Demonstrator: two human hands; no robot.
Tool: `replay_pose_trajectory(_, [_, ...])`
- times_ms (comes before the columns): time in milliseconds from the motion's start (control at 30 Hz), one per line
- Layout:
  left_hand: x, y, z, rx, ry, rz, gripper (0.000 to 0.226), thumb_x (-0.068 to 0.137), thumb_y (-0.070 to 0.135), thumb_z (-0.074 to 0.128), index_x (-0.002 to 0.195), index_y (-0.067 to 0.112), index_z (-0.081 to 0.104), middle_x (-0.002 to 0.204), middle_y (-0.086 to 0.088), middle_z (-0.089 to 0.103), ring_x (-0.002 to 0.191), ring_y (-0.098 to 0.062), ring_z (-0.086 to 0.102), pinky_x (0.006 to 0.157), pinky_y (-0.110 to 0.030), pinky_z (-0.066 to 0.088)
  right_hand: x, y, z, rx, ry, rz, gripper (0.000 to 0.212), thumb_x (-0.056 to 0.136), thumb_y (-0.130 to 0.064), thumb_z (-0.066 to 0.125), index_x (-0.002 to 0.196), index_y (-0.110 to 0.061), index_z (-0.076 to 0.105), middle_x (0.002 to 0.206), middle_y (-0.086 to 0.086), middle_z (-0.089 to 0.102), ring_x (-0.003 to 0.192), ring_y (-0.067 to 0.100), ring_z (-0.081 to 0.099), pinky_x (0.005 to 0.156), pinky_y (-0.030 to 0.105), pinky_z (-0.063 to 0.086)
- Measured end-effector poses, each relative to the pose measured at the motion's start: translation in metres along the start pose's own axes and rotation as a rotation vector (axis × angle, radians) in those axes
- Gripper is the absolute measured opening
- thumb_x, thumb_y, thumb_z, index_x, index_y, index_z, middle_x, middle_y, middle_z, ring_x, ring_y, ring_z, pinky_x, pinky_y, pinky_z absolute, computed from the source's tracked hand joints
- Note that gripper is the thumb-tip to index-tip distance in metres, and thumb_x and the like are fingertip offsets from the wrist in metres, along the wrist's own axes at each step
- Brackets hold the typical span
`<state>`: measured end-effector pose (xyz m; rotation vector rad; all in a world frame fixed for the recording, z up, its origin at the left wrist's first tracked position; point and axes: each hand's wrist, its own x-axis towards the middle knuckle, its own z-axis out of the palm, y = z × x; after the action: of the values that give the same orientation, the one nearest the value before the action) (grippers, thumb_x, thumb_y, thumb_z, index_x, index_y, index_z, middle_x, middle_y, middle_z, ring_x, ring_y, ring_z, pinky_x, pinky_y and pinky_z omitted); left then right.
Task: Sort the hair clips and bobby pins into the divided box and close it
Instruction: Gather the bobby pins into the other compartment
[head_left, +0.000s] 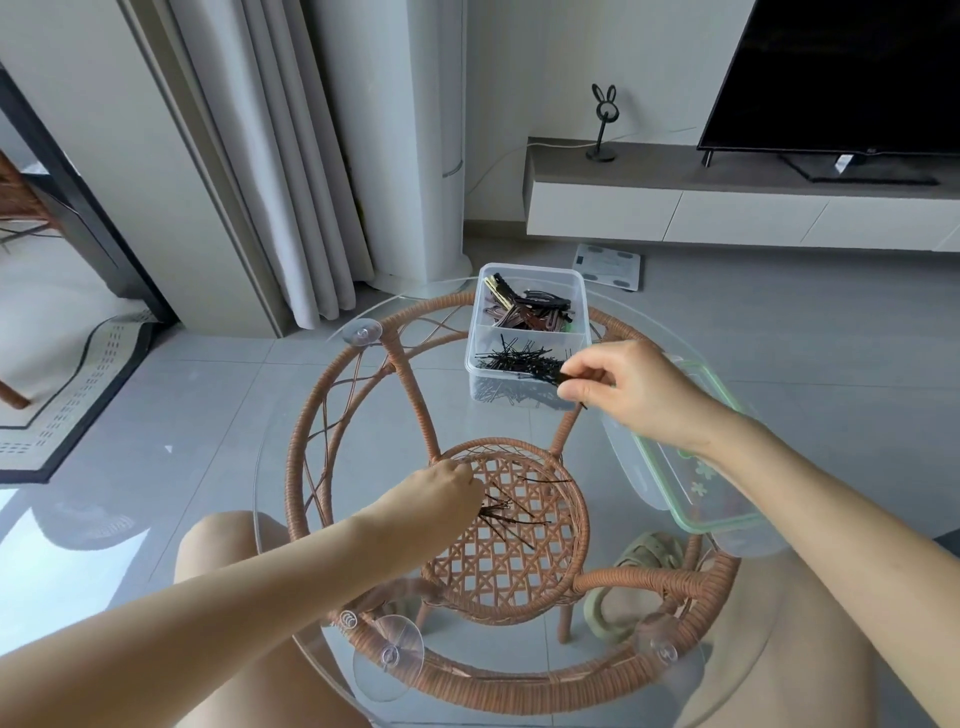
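Black bobby pins (563, 382) pinched by right hand (623, 389) over box (470, 364) rim, left hand (441, 493) pinching loose pins (514, 514)

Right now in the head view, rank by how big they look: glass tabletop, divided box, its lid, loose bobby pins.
1. glass tabletop
2. lid and divided box: close; the lid is nearer and partly under the right arm, so I won't rank them
3. loose bobby pins

Open divided box (530, 268) holds hair clips (524, 312) behind, black bobby pins (514, 361) nearer.
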<state>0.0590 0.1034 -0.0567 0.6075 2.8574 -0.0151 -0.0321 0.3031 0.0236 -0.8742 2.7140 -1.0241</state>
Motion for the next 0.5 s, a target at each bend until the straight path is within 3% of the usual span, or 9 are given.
replay_pose_trajectory(100, [0.005, 0.004, -0.003, 0.080, -0.069, 0.039, 0.027, 0.094, 0.004, 0.043, 0.119, 0.000, 0.052, 0.116, -0.015, 0.058, 0.101, -0.025, 0.059, 0.090, -0.030, 0.050, 0.018, 0.004, -0.013, -0.059, 0.079, 0.009, 0.013, 0.083, -0.020, 0.064, 0.087, -0.009, 0.068, 0.083, 0.008, 0.069, 0.078, 0.026, 0.063, 0.075, 0.043, 0.050])
replay_pose_trajectory(200, [0.011, 0.009, -0.004, 0.121, -0.122, 0.061, 0.025, 0.093, 0.003, 0.046, 0.114, -0.001, 0.058, 0.113, -0.016, 0.063, 0.101, -0.026, 0.063, 0.090, -0.031, 0.053, 0.046, 0.008, -0.019, -0.164, 0.092, 0.043, 0.015, 0.084, -0.019, 0.063, 0.087, -0.005, 0.067, 0.084, 0.014, 0.069, 0.078, 0.030, 0.062, 0.075, 0.039, 0.048])
replay_pose_trajectory(400, [0.014, 0.009, -0.013, 0.053, -0.181, -0.030, 0.024, 0.090, -0.003, 0.045, 0.109, 0.000, 0.060, 0.109, -0.016, 0.064, 0.099, -0.029, 0.062, 0.089, -0.033, 0.053, 0.091, 0.011, 0.008, -0.401, -0.126, 0.090, 0.024, 0.081, -0.020, 0.063, 0.081, 0.004, 0.067, 0.085, 0.023, 0.068, 0.079, 0.037, 0.061, 0.066, 0.035, 0.045])
replay_pose_trajectory(500, [0.010, -0.004, -0.022, -0.074, -0.157, -0.092, 0.022, 0.089, 0.003, 0.047, 0.106, 0.002, 0.061, 0.106, -0.012, 0.065, 0.096, -0.026, 0.062, 0.086, -0.032, 0.053, 0.096, 0.014, 0.019, -0.431, -0.195, 0.120, 0.029, 0.083, -0.023, 0.060, 0.060, -0.006, 0.062, 0.064, 0.012, 0.060, 0.062, 0.028, 0.056, 0.060, 0.033, 0.042])
